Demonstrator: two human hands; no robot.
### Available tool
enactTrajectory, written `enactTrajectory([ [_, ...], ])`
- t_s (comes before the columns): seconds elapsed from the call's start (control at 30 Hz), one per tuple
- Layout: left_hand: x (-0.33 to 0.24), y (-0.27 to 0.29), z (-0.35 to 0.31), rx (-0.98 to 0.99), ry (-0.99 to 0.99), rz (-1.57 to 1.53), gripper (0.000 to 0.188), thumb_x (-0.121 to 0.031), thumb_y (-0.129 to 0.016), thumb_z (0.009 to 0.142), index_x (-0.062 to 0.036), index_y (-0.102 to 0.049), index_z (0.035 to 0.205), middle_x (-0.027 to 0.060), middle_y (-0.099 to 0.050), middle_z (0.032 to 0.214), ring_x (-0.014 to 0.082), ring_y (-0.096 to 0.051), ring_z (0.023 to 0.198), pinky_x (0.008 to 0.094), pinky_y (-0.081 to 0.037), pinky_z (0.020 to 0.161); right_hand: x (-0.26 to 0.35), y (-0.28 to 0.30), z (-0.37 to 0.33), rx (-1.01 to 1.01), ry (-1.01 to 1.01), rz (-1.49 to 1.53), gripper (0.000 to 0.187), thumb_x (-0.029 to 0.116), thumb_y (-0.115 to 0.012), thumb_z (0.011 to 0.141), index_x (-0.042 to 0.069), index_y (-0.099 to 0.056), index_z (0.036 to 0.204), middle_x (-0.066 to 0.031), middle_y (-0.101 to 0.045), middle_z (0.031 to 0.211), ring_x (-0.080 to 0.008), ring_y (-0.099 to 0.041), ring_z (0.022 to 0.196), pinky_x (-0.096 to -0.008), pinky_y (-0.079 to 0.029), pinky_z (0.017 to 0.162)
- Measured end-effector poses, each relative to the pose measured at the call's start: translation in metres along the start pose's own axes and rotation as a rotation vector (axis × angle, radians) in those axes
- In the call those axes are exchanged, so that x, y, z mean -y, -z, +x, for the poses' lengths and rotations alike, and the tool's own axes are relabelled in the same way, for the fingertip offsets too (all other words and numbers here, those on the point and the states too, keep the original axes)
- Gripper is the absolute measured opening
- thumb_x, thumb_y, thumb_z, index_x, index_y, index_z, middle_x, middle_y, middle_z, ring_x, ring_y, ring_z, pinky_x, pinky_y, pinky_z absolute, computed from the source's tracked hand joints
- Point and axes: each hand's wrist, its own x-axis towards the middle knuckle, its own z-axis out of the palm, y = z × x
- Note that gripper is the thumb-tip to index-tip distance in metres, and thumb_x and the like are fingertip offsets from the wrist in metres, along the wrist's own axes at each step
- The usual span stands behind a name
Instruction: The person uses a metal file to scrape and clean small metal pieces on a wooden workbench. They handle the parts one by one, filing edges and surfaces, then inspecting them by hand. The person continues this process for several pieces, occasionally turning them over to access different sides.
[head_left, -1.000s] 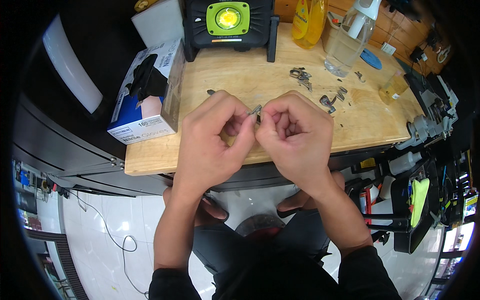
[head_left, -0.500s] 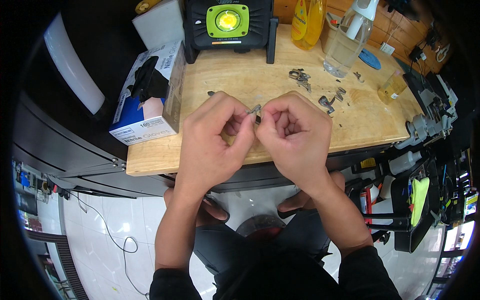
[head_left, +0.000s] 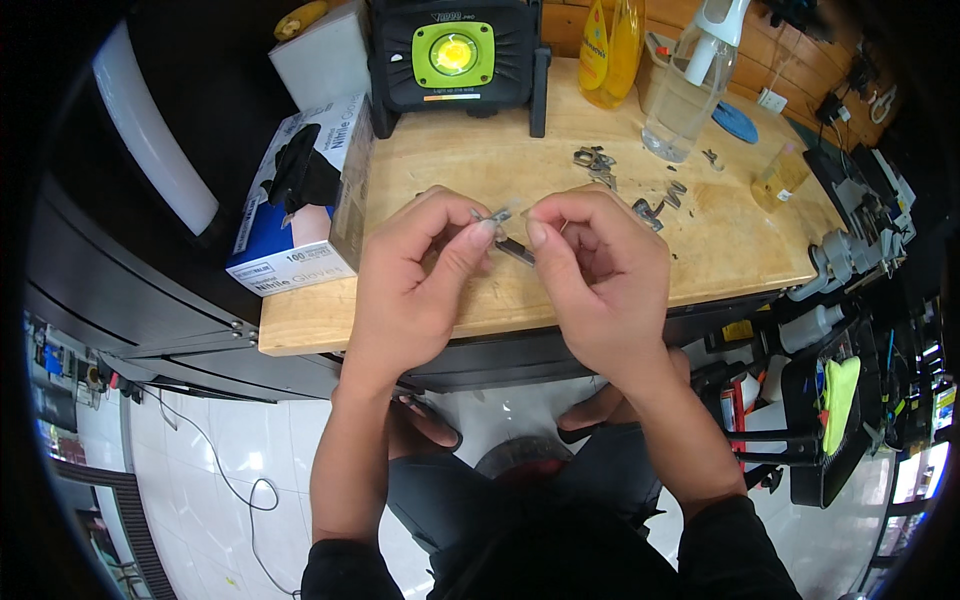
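Between the thumb and forefinger of my left hand (head_left: 410,280) is a small grey letter-shaped piece (head_left: 490,216), its far end blurred. My right hand (head_left: 605,270) faces it a short gap away, thumb and forefinger pinched; whatever is between them is too small to name. Below the fingertips a dark slim strip (head_left: 516,251) shows, partly hidden by the hands; I cannot tell whether it lies on the wooden bench top (head_left: 450,150). Beyond my right hand lie several similar grey pieces (head_left: 594,160), and nearer it a darker curved one (head_left: 648,213).
A lit work lamp (head_left: 453,55) stands at the back. On the left is a glove box (head_left: 300,250) with a black glove poking out. A yellow liquid bottle (head_left: 608,60), a clear spray bottle (head_left: 685,110) and a small amber jar (head_left: 780,180) stand at the right.
My hands have drawn apart, widening the gap between their fingertips. The grey piece stays in my left hand, and more of the dark strip now shows.
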Motion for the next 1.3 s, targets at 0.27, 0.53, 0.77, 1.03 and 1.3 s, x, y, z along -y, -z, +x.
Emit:
enactTrajectory([
  [0.27,0.004,0.006,-0.001,0.088,-0.026,-0.063,0.013,-0.01,-0.053,0.114,-0.002,-0.061,0.108,0.0031,-0.062,0.092,0.0091,-0.063,0.084,0.0254,-0.051,0.073,0.025,0.021,-0.005,0.331,0.037,0.022,0.015,-0.002,-0.07,0.1,0.001,-0.059,0.091,-0.0055,-0.062,0.089,-0.0088,-0.056,0.07,-0.0261,-0.042,0.06],
  [0.53,0.002,0.009,0.001,0.148,-0.019,-0.025,0.015,-0.012,-0.051,0.115,-0.0021,-0.059,0.108,0.004,-0.062,0.09,0.0095,-0.061,0.082,0.0262,-0.05,0.073,0.031,0.025,0.0,0.453,0.174,-0.064,0.008,-0.001,-0.072,0.097,0.001,-0.066,0.101,-0.0081,-0.064,0.087,-0.0176,-0.059,0.062,-0.0296,-0.046,0.058],
  [0.77,-0.003,0.007,-0.003,0.166,-0.002,-0.071,0.017,-0.015,-0.054,0.115,-0.0019,-0.058,0.104,0.0044,-0.062,0.09,0.0101,-0.061,0.085,0.0266,-0.05,0.076,0.027,0.011,0.005,0.213,0.014,-0.064,0.036,-0.005,-0.079,0.092,0.002,-0.073,0.126,-0.0078,-0.07,0.096,-0.0091,-0.064,0.066,-0.0244,-0.048,0.058],
  [1.03,-0.001,0.007,-0.006,0.247,0.098,-0.259,0.016,-0.018,-0.057,0.114,-0.003,-0.057,0.109,0.003,-0.065,0.095,0.0075,-0.063,0.087,0.0245,-0.05,0.075,0.009,0.005,0.006,0.229,-0.023,0.259,0.019,-0.005,-0.073,0.098,-0.004,-0.077,0.116,-0.0101,-0.072,0.105,-0.0121,-0.07,0.08,-0.0251,-0.055,0.072],
  [1.3,-0.004,0.006,-0.004,0.215,0.072,-0.244,0.014,-0.014,-0.062,0.112,-0.0003,-0.061,0.115,0.0022,-0.065,0.096,0.007,-0.064,0.087,0.024,-0.051,0.075,0.01,0.014,0.011,0.272,-0.047,0.251,0.023,-0.005,-0.071,0.099,-0.004,-0.077,0.122,-0.0108,-0.071,0.108,-0.0133,-0.069,0.098,-0.0267,-0.055,0.082],
])
